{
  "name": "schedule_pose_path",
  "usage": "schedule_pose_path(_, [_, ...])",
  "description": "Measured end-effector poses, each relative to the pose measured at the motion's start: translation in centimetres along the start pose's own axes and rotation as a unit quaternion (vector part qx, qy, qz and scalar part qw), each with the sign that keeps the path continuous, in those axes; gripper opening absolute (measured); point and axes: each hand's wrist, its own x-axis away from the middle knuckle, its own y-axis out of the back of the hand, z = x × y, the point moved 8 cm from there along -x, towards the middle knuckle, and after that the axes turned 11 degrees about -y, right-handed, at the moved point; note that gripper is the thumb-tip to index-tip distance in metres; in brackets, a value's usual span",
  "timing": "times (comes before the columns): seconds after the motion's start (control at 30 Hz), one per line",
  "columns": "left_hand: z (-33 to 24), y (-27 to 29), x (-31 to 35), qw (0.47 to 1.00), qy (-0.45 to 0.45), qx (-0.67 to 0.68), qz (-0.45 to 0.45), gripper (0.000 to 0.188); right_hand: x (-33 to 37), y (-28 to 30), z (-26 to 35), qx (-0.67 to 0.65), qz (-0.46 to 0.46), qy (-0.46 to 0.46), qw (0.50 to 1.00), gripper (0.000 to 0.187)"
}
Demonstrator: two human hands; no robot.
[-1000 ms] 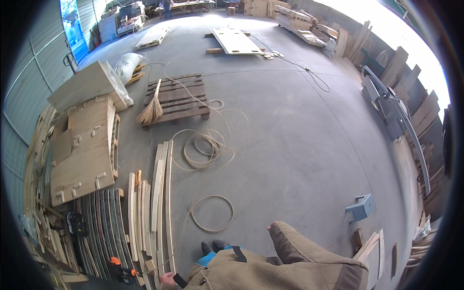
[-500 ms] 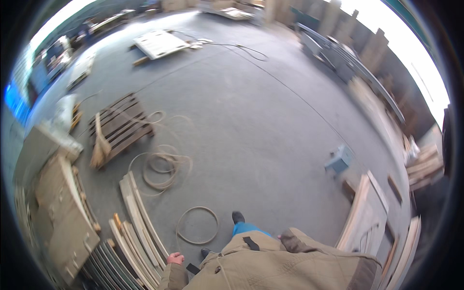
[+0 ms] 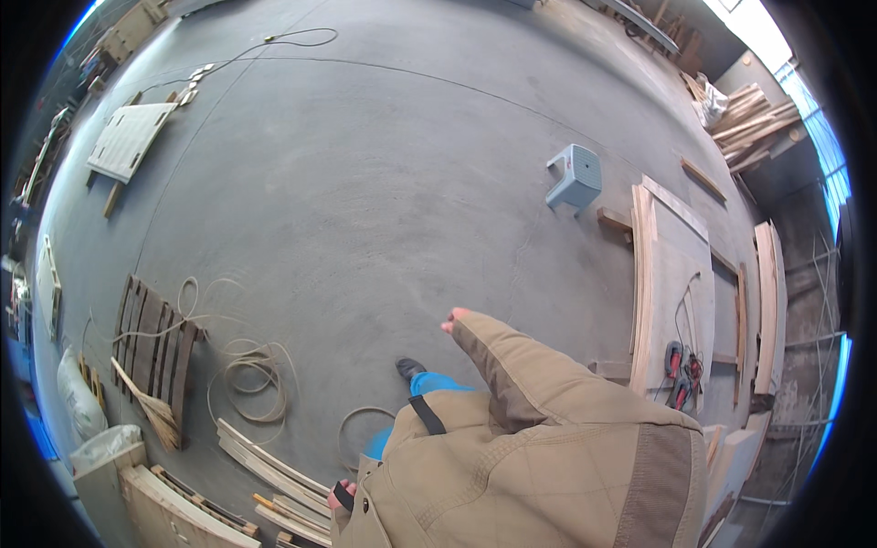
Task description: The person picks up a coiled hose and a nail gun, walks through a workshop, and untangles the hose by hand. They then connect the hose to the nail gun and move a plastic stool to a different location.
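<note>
My right hand [image 3: 452,320] is stretched forward over the grey floor at the end of a tan sleeve. Its fingers look curled, and nothing shows in them. Low by my side, my left hand [image 3: 343,491] is partly covered by a black strap [image 3: 344,496] of the jacket, so its fingers are hard to read. Long wooden strips [image 3: 274,466] lie near it on the left. A thin hose [image 3: 352,429] curves on the floor by my feet. Ahead to the right stands a light blue plastic stool [image 3: 577,175], apart from my right hand.
On the right, a stack of boards [image 3: 671,265] carries red and black power tools [image 3: 678,370]. Left are a slatted pallet [image 3: 151,329], a broom [image 3: 155,416] and a coiled hose [image 3: 256,388]. A white panel [image 3: 132,142] lies farther off. Timber [image 3: 754,123] is piled far right.
The view has turned to the right, and the stool and board stack appear nearer. My right arm has swung forward into sight; my left hand has dropped back near the jacket.
</note>
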Motion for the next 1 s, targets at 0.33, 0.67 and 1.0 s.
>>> schedule_pose_path(0.33, [-12.7, -3.4, -18.5, 0.989, 0.095, 0.029, 0.112, 0.039, 0.9, 5.7, -5.3, -0.101, -0.058, -0.044, 0.992, 0.050])
schedule_pose_path(0.67, [-26.9, -13.0, -40.3, 0.964, 0.010, -0.095, 0.249, 0.035, 14.9, -5.9, -27.3, -0.156, 0.034, -0.385, 0.909, 0.047])
schedule_pose_path(1.0, [-53.1, -34.7, -45.7, 0.901, -0.111, -0.259, 0.330, 0.037, 6.6, -6.8, -24.6, -0.411, 0.026, -0.396, 0.821, 0.044])
